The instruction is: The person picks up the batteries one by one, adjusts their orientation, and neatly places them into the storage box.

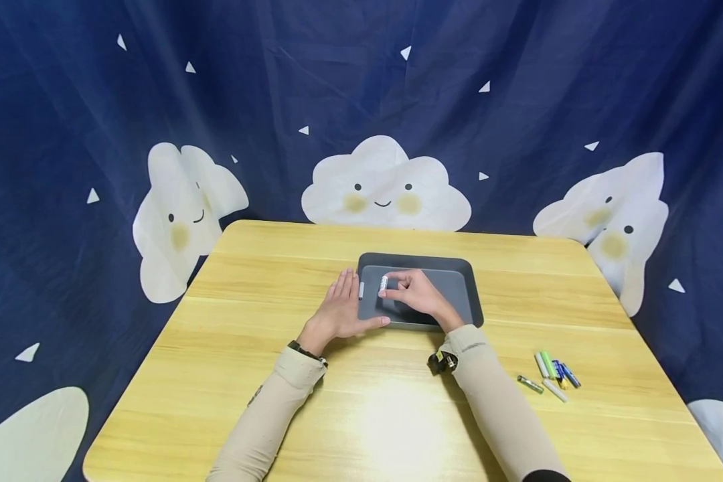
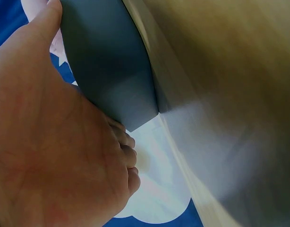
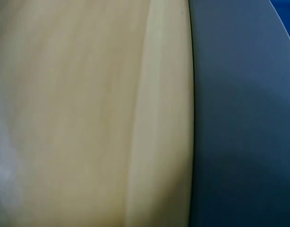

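A dark grey tray [image 1: 440,278] lies on the wooden table. My right hand [image 1: 418,292] is over it and pinches a white battery [image 1: 383,283] between thumb and fingers, the battery held roughly upright. Another white battery [image 1: 361,290] shows at the tray's left end, close to my left fingertips. My left hand [image 1: 341,311] lies along the tray's left side, fingers straight and thumb stretched along the near rim. In the left wrist view, that hand [image 2: 60,137] is against the outer wall of the tray [image 2: 112,61]. The right wrist view has only the tray wall [image 3: 244,113] and tabletop.
Several loose batteries [image 1: 548,365], green, white and blue, lie in a small group to the right of my right forearm. Bright glare falls on the table [image 1: 259,268] between the forearms. A dark blue curtain [image 1: 361,80] with clouds hangs behind the far edge.
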{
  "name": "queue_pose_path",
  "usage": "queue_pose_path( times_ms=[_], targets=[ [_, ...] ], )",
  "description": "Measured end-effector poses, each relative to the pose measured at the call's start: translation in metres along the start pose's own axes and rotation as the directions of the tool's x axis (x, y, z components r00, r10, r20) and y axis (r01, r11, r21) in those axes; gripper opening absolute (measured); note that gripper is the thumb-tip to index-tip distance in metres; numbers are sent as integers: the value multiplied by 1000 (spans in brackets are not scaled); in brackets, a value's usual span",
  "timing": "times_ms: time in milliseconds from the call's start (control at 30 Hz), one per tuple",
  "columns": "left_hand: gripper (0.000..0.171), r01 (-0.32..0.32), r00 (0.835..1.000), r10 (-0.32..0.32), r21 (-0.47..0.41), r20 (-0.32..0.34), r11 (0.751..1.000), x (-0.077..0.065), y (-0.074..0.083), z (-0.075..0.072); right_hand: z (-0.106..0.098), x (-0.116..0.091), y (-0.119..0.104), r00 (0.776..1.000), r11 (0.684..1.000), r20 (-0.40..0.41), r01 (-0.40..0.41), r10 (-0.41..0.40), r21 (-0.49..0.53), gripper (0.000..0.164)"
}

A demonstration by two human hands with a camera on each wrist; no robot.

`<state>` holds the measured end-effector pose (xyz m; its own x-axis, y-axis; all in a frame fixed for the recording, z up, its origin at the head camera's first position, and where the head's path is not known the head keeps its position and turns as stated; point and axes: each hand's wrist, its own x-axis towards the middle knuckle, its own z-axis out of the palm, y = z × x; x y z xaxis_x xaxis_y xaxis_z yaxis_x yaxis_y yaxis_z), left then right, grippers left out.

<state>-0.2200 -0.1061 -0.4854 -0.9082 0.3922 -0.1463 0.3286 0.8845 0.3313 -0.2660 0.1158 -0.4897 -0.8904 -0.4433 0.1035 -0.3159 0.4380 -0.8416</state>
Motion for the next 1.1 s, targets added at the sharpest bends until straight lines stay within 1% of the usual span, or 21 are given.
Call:
queue_pose_path(
  times_ms=[100,300,367,567,767,933,1000,1100],
  targets=[
    [129,4,1000,-4,9,7,1000,3,-2,2,2,3,0,1000,1000,13,-19,19,-9,48],
    [125,6,1000,-6,8,-8,1000,-3,3,-4,7,9,1,999,999,38,-26,27,-21,49],
    [125,6,1000,-6,9,-6,1000,-3,3,-5,9,12,2,998,999,50,-24,25,-32,51],
    [126,-1,1000,1,2,-3,1000,-2,2,-4,12,19,0,992,997,123,-24,34,-79,56],
    [126,1,1000,-1,-6,7,1000,-2,0,-2,16,26,-2,981,990,191,-3,30,-142,51],
    [127,-1,1000,1,-14,6,1000,-1,-2,0,19,30,-2,977,987,206,-14,48,-161,57],
    [128,-2,1000,2,-14,5,1000,1,-3,2,19,32,-2,977,986,209,-7,42,-166,60],
    [129,2,1000,-2,-7,7,1000,3,-5,4,20,34,-1,976,985,215,9,29,-175,59]
  ],
)
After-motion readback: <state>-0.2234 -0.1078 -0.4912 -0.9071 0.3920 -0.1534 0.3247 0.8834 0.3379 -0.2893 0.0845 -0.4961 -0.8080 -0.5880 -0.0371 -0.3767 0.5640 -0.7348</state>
